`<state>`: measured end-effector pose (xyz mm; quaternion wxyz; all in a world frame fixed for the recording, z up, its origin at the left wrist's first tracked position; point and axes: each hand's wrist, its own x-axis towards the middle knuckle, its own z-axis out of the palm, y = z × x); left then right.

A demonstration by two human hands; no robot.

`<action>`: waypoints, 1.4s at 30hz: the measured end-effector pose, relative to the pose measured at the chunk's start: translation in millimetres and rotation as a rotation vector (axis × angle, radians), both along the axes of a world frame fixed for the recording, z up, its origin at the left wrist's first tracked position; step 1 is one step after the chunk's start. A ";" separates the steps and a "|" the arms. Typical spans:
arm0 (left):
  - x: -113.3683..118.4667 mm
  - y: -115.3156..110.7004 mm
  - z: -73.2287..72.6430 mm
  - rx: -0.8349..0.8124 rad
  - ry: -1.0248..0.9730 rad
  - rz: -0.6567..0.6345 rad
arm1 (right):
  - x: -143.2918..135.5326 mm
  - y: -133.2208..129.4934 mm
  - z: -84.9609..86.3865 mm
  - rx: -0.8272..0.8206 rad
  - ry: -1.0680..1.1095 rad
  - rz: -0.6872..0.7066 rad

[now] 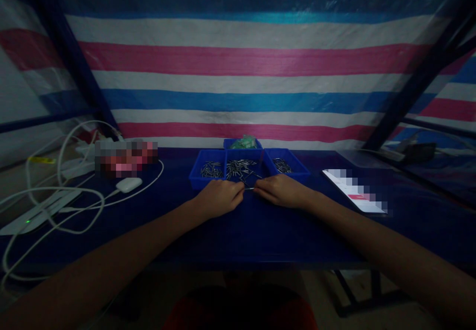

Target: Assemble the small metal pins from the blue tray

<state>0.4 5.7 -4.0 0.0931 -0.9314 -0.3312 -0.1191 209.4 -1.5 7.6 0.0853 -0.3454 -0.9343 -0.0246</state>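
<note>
My left hand [222,197] and my right hand [279,190] meet in front of the blue trays, both with fingers pinched. A thin metal pin [249,188] spans the small gap between them, an end in each hand. Just behind, the middle blue bin [256,157] holds a heap of slim metal pieces [240,167]. More small metal parts [211,170] lie in the left blue bin [194,172], and others [281,165] in the right blue bin [300,170]. The fingertips are too small and dark to show finer detail of the pin.
A farther blue bin [226,143] holds a green plastic bag [244,143]. White cables [102,202], a white charger [129,185] and a flat white device [40,213] spread over the left of the blue table [256,240]. A lit phone-like screen [357,195] lies at right.
</note>
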 end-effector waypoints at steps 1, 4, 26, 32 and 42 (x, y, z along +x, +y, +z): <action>0.0 0.0 0.0 -0.001 0.001 -0.002 | 0.3 0.0 0.0 0.003 0.001 -0.003; 0.3 -0.2 0.3 0.002 0.007 -0.002 | 0.9 0.2 -0.4 0.014 0.006 -0.009; 0.0 -1.1 2.9 0.006 -0.025 -0.008 | 1.3 2.2 -1.2 0.019 0.014 0.022; -0.7 -0.8 2.8 0.022 -0.029 -0.013 | 1.5 2.7 -2.2 0.030 0.023 0.016; -0.5 1.7 -0.1 -0.018 -0.026 -0.054 | 1.5 2.4 -2.6 0.018 0.017 0.014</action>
